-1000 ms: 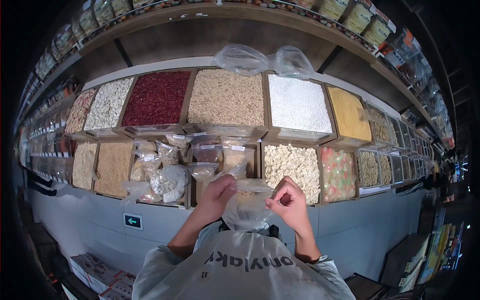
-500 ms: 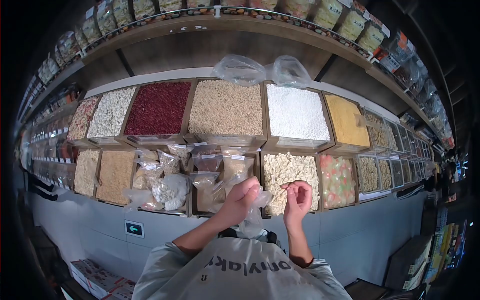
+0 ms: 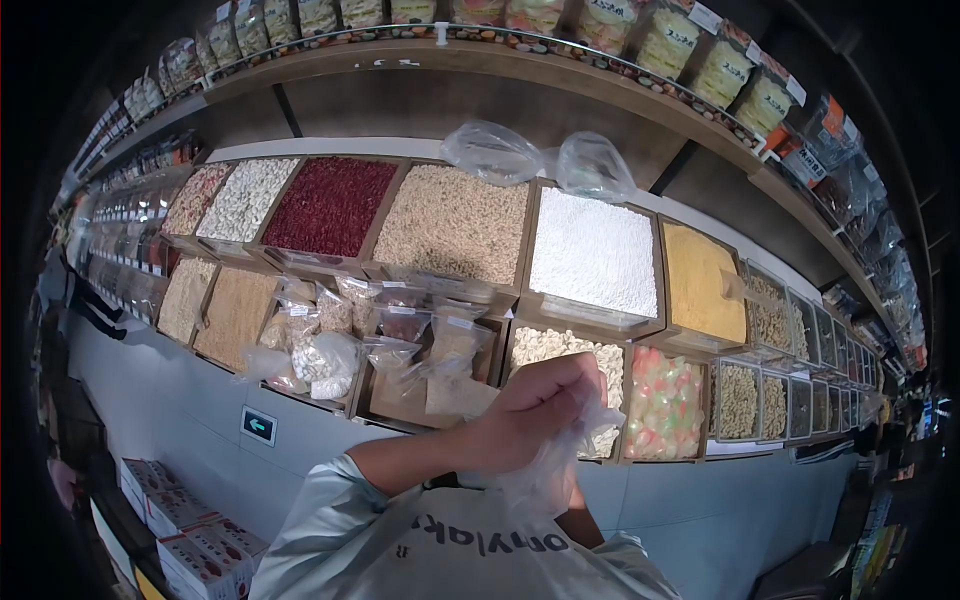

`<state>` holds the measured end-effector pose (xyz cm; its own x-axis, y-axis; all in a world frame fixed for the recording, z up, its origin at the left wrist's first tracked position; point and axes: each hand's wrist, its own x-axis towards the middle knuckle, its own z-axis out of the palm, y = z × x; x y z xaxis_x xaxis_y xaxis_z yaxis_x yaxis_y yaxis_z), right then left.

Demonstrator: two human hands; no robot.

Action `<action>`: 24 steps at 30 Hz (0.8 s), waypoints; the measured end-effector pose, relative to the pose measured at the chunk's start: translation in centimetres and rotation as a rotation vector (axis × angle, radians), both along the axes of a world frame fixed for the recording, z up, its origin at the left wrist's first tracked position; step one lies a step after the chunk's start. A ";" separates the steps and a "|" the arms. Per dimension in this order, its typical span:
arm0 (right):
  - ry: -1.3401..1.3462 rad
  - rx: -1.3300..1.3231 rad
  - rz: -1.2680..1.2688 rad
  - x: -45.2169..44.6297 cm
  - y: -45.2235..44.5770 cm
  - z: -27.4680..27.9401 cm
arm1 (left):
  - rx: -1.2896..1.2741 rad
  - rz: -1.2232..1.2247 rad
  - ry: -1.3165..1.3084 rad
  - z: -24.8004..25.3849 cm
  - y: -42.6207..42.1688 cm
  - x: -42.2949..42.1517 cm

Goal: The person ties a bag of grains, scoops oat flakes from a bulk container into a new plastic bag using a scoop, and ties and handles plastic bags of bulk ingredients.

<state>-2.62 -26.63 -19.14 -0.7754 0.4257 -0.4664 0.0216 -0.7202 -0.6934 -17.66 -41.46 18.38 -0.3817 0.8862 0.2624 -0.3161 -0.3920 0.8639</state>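
Note:
My left hand [image 3: 535, 415] is closed in a fist around the gathered top of a clear plastic bag [image 3: 545, 480], which hangs down in front of my apron [image 3: 440, 540]. The fist is over a bin of pale, curved dry pieces [image 3: 565, 345], covering its lower part. My right forearm [image 3: 578, 522] shows below the bag. The right hand itself lies behind the left hand and the bag, so its fingers are hidden. What the bag contains, if anything, cannot be made out.
Behind are bins of dark red beans [image 3: 328, 208], brownish grains [image 3: 455, 225], white grains [image 3: 595, 250] and yellow grains [image 3: 705, 285]. Wrapped pink-green pieces [image 3: 665, 400] lie right; filled bags [image 3: 325, 345] lie left. Loose clear bags [image 3: 490, 152] rest behind. A shelf [image 3: 400, 55] overhangs.
My left hand has moved right and nearer the camera, still holding the bag. My right hand, earlier visible with bent fingers above the pale pieces, is now behind it. The view has tilted.

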 end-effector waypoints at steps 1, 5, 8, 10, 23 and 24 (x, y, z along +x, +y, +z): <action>0.038 -0.079 0.001 -0.2 0.9 1.3 | 0.054 0.043 -0.068 0.2 0.9 0.1; 0.155 -0.253 0.020 -1.3 3.4 5.7 | 0.060 0.216 -0.197 1.4 2.7 -1.4; 0.217 -0.294 0.051 -1.8 3.9 8.3 | 0.037 0.378 -0.310 1.9 3.8 -4.0; 0.263 -0.294 0.060 -1.6 3.2 9.8 | -0.005 0.579 -0.341 1.2 3.9 -6.5; 0.201 0.192 -0.415 -13.0 0.5 16.9 | -0.011 0.410 -0.565 -7.5 3.1 -26.7; 0.182 0.202 -0.464 -13.9 0.6 17.2 | -0.115 0.452 -0.622 -8.3 3.1 -28.0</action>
